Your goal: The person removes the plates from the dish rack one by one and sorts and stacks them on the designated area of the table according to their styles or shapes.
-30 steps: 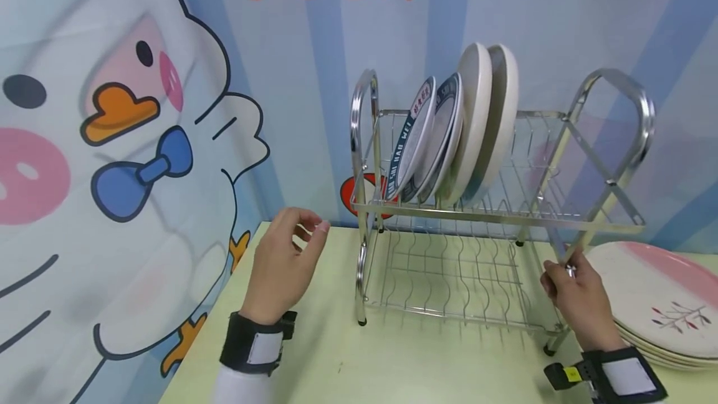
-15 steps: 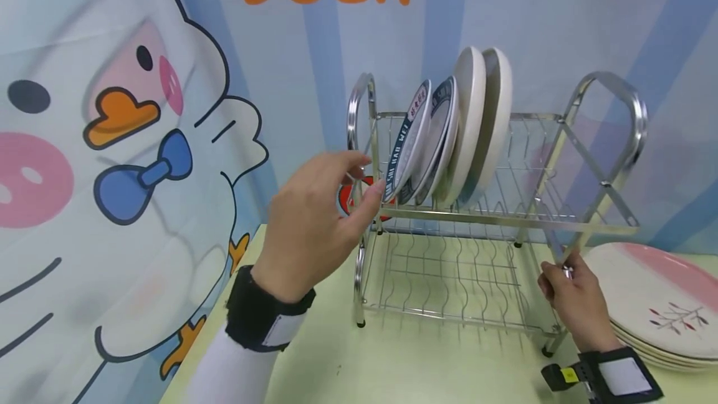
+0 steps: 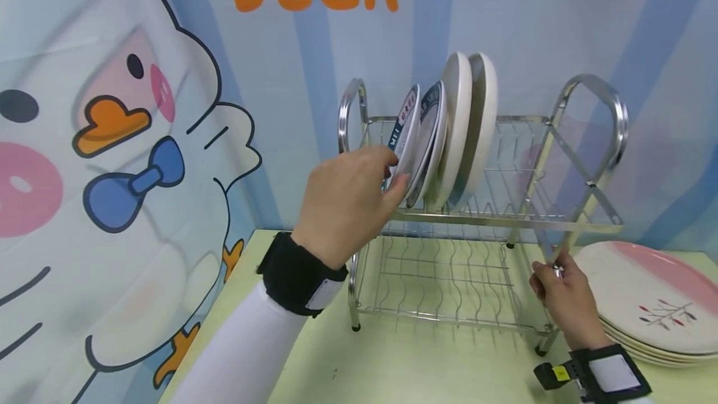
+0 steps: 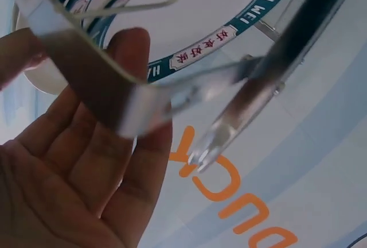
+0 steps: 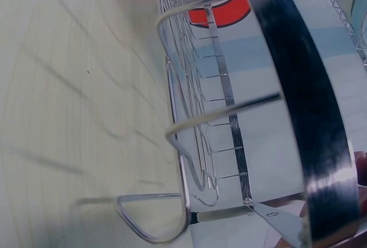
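Note:
My left hand (image 3: 348,198) is at the left end of the two-tier metal dish rack (image 3: 505,222), its thumb and fingers spread around the near edge of the leftmost blue-rimmed plate (image 3: 411,122). In the left wrist view, the fingers reach behind the rack's shiny frame and a fingertip overlaps the rim of that plate (image 4: 212,7); the thumb stands apart. Further right on the upper tier, more blue-rimmed plates (image 3: 430,123) and two larger white dishes (image 3: 457,123) stand on edge. My right hand (image 3: 569,301) grips the rack's front right upright, fingertips partly hidden.
To the right of the rack, a stack of large white-and-pink plates (image 3: 645,295) lies close beside my right hand. The rack's lower wire tier (image 3: 449,267) sits just above the pale yellow table (image 3: 404,360). A duck-printed backdrop (image 3: 314,111) hangs right behind.
My left hand has risen and moved right, from beside the rack to the leftmost plate. My right hand keeps its grip on the upright. The view has shifted slightly.

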`<state>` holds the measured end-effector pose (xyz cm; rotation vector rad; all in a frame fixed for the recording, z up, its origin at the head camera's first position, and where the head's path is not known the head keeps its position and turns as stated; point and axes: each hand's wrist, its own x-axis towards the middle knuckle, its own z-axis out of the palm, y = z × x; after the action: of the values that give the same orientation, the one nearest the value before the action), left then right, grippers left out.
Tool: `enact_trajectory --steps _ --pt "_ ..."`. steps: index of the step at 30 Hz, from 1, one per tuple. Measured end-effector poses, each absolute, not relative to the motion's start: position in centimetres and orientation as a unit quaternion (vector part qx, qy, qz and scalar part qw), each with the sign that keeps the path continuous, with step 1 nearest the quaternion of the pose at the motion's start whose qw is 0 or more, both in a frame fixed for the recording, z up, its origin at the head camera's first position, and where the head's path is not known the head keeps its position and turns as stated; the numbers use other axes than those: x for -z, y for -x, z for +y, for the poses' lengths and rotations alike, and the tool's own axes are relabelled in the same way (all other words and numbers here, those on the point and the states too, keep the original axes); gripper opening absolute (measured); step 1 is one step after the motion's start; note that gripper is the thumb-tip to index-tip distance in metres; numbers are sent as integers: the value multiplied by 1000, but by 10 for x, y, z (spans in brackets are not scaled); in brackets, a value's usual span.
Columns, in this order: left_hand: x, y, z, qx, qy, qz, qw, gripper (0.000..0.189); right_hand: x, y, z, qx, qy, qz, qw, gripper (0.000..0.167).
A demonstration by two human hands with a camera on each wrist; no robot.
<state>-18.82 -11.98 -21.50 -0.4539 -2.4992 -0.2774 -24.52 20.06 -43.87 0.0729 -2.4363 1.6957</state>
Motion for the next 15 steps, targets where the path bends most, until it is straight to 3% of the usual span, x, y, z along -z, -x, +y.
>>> enact_trajectory --steps 15 --pt "231 196 -115 161 190 -910 332 9 439 245 201 -570 -26 -816 92 41"
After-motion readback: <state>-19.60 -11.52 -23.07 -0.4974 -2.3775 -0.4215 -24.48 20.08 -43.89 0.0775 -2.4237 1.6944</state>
